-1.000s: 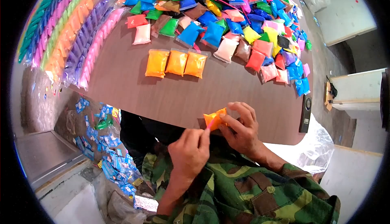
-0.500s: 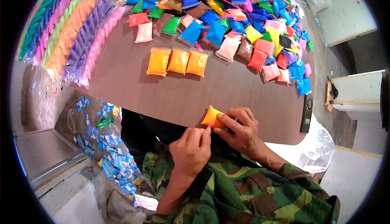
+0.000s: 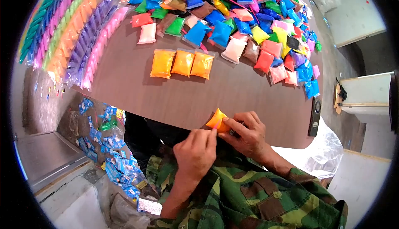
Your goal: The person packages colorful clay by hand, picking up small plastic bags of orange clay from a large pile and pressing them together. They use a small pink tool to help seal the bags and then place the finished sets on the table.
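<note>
An orange packet [image 3: 216, 120] is at the table's near edge, gripped by my right hand [image 3: 246, 134] between thumb and fingers. My left hand [image 3: 196, 151] is closed in a pinch on a small pink tool [image 3: 217, 124], whose tip touches the packet's face. Most of the tool is hidden by the fingers. Farther up the table, three orange packets lie side by side: a left one [image 3: 162, 63], a middle one [image 3: 183, 62] and a right one [image 3: 202, 64].
Many coloured packets [image 3: 220, 33] are heaped across the table's [image 3: 137, 92] far side. Long bags of twisted colours [image 3: 75, 33] lie at the left. A black device [image 3: 314, 117] sits on the right edge. Blue wrappers [image 3: 118, 166] litter the lower left.
The orange packet has tilted slightly in my right hand. Both hands keep nearly the same place and grip.
</note>
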{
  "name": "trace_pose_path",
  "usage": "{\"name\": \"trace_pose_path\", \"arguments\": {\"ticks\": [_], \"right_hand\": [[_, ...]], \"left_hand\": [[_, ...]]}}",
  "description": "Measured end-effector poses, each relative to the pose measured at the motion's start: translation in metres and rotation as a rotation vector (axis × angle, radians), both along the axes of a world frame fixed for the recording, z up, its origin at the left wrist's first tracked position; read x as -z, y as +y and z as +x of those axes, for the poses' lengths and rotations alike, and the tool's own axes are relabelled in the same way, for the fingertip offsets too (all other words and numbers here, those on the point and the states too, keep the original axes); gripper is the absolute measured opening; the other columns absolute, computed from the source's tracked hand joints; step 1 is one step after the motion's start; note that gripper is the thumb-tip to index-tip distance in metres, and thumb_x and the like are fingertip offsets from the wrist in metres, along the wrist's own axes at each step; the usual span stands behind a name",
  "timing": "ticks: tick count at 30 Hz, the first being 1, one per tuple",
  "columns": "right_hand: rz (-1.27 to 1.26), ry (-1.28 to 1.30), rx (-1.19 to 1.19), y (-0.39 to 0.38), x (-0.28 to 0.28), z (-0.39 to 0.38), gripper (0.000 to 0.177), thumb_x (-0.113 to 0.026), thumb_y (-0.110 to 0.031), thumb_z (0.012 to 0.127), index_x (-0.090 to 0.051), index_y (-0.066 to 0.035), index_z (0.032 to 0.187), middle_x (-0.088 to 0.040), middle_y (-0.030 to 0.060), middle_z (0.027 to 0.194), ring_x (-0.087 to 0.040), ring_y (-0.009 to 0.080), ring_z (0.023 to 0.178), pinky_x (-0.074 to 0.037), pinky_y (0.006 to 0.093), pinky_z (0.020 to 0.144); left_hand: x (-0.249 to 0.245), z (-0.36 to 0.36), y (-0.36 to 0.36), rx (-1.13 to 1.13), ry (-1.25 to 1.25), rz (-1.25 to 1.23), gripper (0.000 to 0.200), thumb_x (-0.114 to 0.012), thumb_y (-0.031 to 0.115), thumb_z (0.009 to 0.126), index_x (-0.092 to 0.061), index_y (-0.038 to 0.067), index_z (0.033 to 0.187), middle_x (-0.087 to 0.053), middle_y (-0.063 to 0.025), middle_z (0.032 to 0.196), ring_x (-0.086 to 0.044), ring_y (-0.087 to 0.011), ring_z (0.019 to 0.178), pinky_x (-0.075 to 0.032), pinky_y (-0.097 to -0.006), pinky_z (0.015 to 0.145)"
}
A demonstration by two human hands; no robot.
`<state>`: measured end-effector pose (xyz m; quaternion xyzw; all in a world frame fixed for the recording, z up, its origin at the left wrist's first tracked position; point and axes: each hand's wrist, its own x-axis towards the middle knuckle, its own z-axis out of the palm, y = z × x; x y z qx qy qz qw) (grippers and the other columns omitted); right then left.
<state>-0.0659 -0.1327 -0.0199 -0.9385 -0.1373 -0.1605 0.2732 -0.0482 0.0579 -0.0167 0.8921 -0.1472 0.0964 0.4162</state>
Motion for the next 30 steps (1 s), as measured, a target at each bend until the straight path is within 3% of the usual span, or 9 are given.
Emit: {"name": "trace_pose_path", "arguments": {"ticks": [4,8,11,14,15,22,26,30], "right_hand": [[-0.009,0.022,0.0,-0.002,-0.003,-0.001,0.04,-0.089,-0.025,0.077,-0.074,-0.01,0.111,-0.063,0.0061,0.099,-0.062,0.0246,0.086,-0.055,0.0359,0.069],[-0.01,0.037,-0.008,0.0,-0.004,0.0,0.039,-0.089,-0.024,0.078,-0.074,-0.01,0.112,-0.063,0.0063,0.098,-0.062,0.0246,0.086,-0.055,0.036,0.069],[-0.01,0.036,-0.004,-0.001,-0.002,-0.001,0.039,-0.089,-0.024,0.078,-0.074,-0.01,0.112,-0.063,0.0064,0.098,-0.062,0.0244,0.086,-0.055,0.0359,0.069],[-0.007,0.029,0.002,-0.001,0.001,-0.003,0.04,-0.089,-0.024,0.077,-0.075,-0.011,0.112,-0.063,0.0063,0.098,-0.062,0.0244,0.086,-0.055,0.0356,0.069],[-0.008,0.023,0.003,-0.001,0.001,-0.002,0.04,-0.089,-0.024,0.077,-0.075,-0.011,0.112,-0.063,0.0063,0.098,-0.062,0.0244,0.086,-0.055,0.0355,0.069],[0.003,0.025,-0.007,0.0,-0.002,0.0,0.041,-0.09,-0.024,0.075,-0.075,-0.011,0.112,-0.063,0.0063,0.1,-0.062,0.0242,0.086,-0.055,0.0348,0.069],[-0.006,0.025,-0.006,-0.002,-0.001,-0.002,0.041,-0.09,-0.024,0.075,-0.075,-0.011,0.112,-0.063,0.0061,0.101,-0.062,0.0241,0.086,-0.055,0.0346,0.069],[-0.014,0.021,0.007,-0.002,0.0,-0.002,0.041,-0.089,-0.024,0.076,-0.075,-0.011,0.112,-0.063,0.0059,0.1,-0.062,0.0241,0.086,-0.055,0.0351,0.07]], "left_hand": [[0.009,0.004,0.004,-0.026,0.097,0.07,0.018,-0.077,0.013,0.09,-0.063,0.007,0.081,-0.066,-0.0114,0.075,-0.067,-0.0336,0.063,-0.051,-0.0414,0.054],[0.005,0.02,0.023,-0.113,0.079,0.173,0.018,-0.078,0.012,0.089,-0.062,0.006,0.082,-0.067,-0.011,0.075,-0.067,-0.0333,0.062,-0.051,-0.0408,0.053],[-0.005,0.018,0.023,-0.091,0.083,0.081,0.017,-0.079,0.009,0.088,-0.063,0.006,0.082,-0.067,-0.011,0.074,-0.066,-0.0328,0.061,-0.051,-0.0392,0.053],[-0.01,0.007,0.004,0.001,0.007,0.036,0.026,-0.077,0.017,0.089,-0.057,0.011,0.075,-0.062,-0.0068,0.071,-0.064,-0.0293,0.058,-0.049,-0.0388,0.05],[-0.016,0.004,0.0,0.046,0.103,0.076,0.018,-0.079,0.01,0.088,-0.062,0.007,0.081,-0.067,-0.0108,0.075,-0.066,-0.0337,0.062,-0.051,-0.0395,0.053],[-0.003,0.027,0.012,-0.009,0.118,0.208,0.018,-0.075,0.013,0.091,-0.062,0.006,0.081,-0.066,-0.012,0.075,-0.066,-0.0353,0.064,-0.051,-0.042,0.055],[-0.013,0.027,0.01,-0.006,0.143,0.095,0.018,-0.075,0.012,0.091,-0.062,0.006,0.08,-0.066,-0.0122,0.076,-0.065,-0.036,0.064,-0.05,-0.0422,0.055],[-0.022,0.022,-0.004,0.088,0.147,0.146,0.017,-0.074,0.016,0.092,-0.063,0.009,0.08,-0.067,-0.0116,0.077,-0.066,-0.0359,0.065,-0.051,-0.0439,0.056]]}}
